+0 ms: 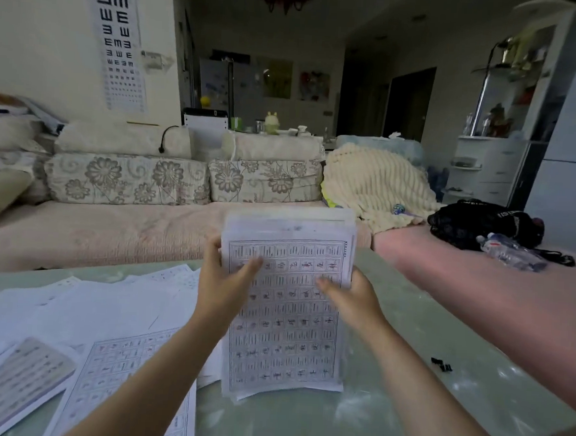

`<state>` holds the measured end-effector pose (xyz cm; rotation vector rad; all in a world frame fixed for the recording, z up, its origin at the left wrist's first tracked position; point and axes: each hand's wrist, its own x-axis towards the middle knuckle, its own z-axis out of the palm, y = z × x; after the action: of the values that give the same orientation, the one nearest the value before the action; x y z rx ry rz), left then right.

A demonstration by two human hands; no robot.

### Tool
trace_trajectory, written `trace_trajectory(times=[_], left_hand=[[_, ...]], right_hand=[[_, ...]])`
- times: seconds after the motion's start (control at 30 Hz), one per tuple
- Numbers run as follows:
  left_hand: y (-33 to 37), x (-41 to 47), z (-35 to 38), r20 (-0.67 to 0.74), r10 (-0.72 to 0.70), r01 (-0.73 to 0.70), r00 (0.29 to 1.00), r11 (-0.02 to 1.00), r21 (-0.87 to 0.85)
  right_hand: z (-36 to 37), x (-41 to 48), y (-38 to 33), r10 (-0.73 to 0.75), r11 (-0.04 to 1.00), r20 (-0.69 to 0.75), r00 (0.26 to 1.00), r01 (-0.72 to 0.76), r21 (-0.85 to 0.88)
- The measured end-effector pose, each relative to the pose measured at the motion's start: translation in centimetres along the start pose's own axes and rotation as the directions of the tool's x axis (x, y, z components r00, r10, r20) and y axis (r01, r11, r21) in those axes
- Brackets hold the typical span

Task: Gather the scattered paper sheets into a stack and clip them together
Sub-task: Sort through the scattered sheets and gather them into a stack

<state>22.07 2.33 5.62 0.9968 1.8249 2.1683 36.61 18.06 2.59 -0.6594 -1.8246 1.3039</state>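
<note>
At centre frame, I am holding the paper stack (287,319) upright on the table (385,426).
Its long axis is running up-frame; left hand (224,278) and right hand (349,299) are clasping its side edges.

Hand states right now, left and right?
Left hand: grips the left edge of the upright white stack of printed grid sheets.
Right hand: grips the same stack's right edge.

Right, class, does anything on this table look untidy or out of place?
Yes: loose sheets lie askew and overlapping on the table's left side, outside the stack that the left hand and right hand hold upright. The stack's bottom edges look uneven.
</note>
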Motion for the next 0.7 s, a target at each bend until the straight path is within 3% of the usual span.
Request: trace_trajectory(times=[0.13,0.3,0.43,0.57,0.7], left_hand=[[0.4,0.4,-0.3,-0.002,0.028,-0.028,1.0,0.999,0.032],[1.0,1.6,-0.1,-0.12,0.015,-0.03,0.993,0.991,-0.127],[2.3,2.9,-0.2,-0.179,-0.083,0.042,0.98,0.974,-0.221],[2.6,3.7,-0.2,-0.243,-0.058,0.018,0.968,0.986,-0.163],[2.5,3.2,-0.4,-0.177,0.036,-0.063,0.984,0.986,-0.151]], right_hand=[[0.4,-0.3,0.3,0.049,0.999,0.087,0.995,-0.05,0.003],[0.9,-0.7,0.3,0.062,0.996,0.124,0.99,-0.07,0.063],[1.2,-1.0,1.1,0.117,0.992,0.213,0.97,-0.122,0.012],[1.1,-0.9,0.9,0.103,0.992,0.14,0.985,-0.113,0.059],[1.4,-0.9,1.2,0.1,0.995,0.135,0.986,-0.102,0.012]])
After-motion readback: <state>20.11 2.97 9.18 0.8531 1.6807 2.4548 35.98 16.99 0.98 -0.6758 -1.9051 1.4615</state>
